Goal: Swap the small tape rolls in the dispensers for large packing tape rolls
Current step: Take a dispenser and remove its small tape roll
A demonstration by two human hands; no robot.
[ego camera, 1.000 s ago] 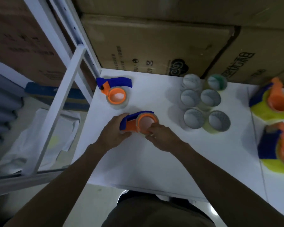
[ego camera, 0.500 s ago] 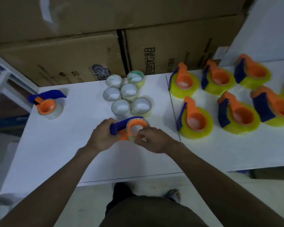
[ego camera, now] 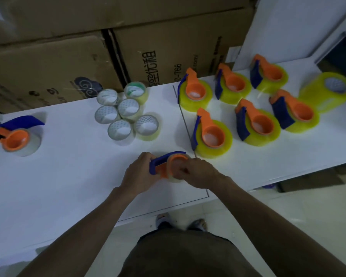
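Blue-and-orange plastic tape dispenser, one in hand, held just above the near edge of the white worktop, close to the body, where both hands can work it. Left hand wraps its fingers round the blue handle end, apparently to steady it; right hand curls its fingers over the orange hub and the small clear roll seated there, a hold that reads as working the small roll off its hub, though the roll is mostly hidden. Dispensers already carrying large yellow packing tape rolls: six, grouped on the right-hand section of worktop, e.g. nearest one and rearmost; judged to be the finished lot, set clear of the work area. Spare large yellow roll without dispenser: one, far right, likely the next refill. Loose small clear rolls: six, clustered upright and touching at the back centre, apparently the discards. Dispenser with a small roll in place: one, far left, well apart, awaiting its turn. Cardboard cartons: stacked behind the worktop; count not determinable.
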